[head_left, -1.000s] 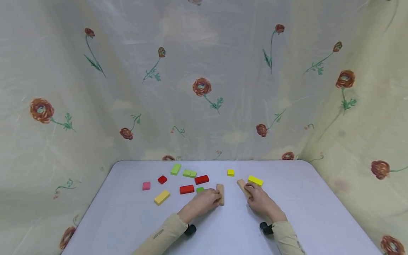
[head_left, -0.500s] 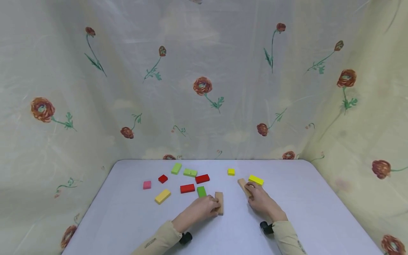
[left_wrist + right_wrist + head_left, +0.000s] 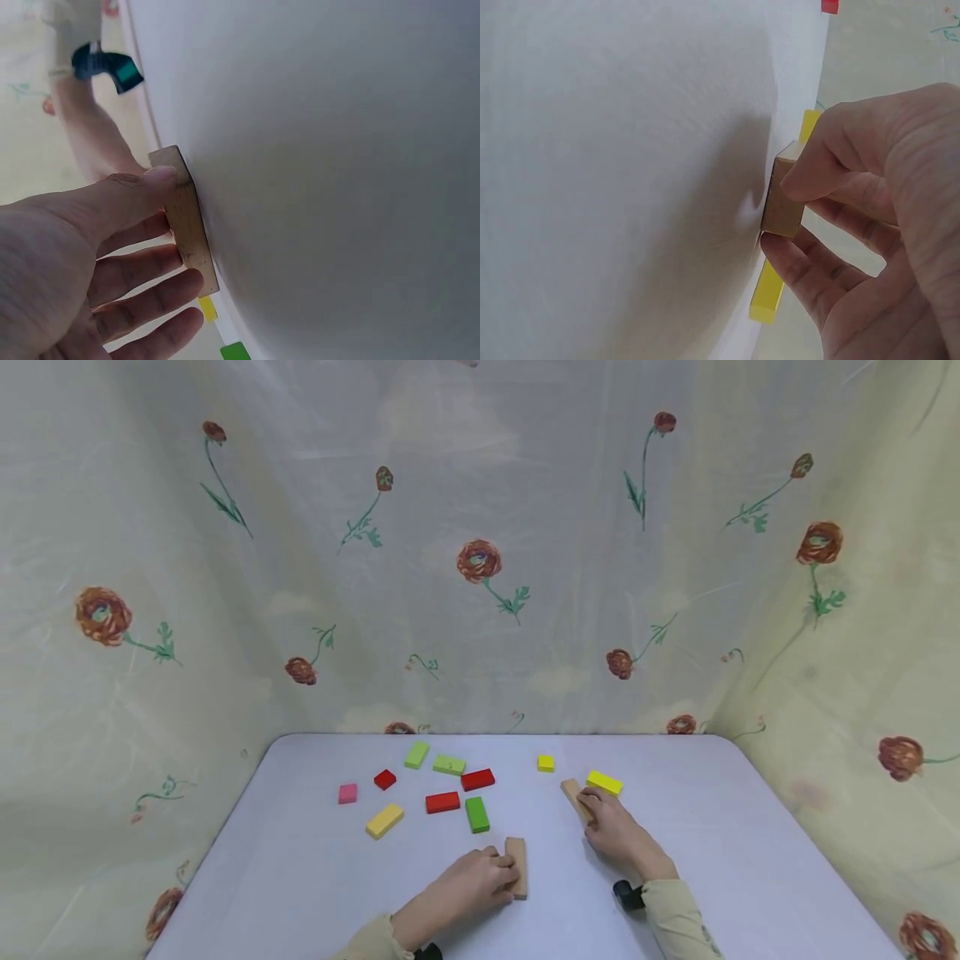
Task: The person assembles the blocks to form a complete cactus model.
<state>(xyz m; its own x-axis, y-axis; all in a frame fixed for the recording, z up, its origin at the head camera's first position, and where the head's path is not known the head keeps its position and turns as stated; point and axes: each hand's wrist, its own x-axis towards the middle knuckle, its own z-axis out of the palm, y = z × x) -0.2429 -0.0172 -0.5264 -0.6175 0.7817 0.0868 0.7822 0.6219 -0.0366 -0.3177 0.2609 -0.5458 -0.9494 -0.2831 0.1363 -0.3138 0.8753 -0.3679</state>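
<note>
Pinched by the left hand (image 3: 478, 877) was one tan block (image 3: 518, 853), low on the table (image 3: 300, 893). The right hand (image 3: 618, 832) pinched another tan block (image 3: 573, 795), just beside the long yellow block (image 3: 604, 782); whether those two touched was hard to see. A quick twist could have bumped yellow, and weak fingers could have let tan slip.

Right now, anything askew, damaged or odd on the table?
Nothing stands out. Coloured blocks lie at mixed angles on the table, no spill or break visible. The left hand holds one wooden block, the right hand a second block. Fine marks are too small to judge.
</note>
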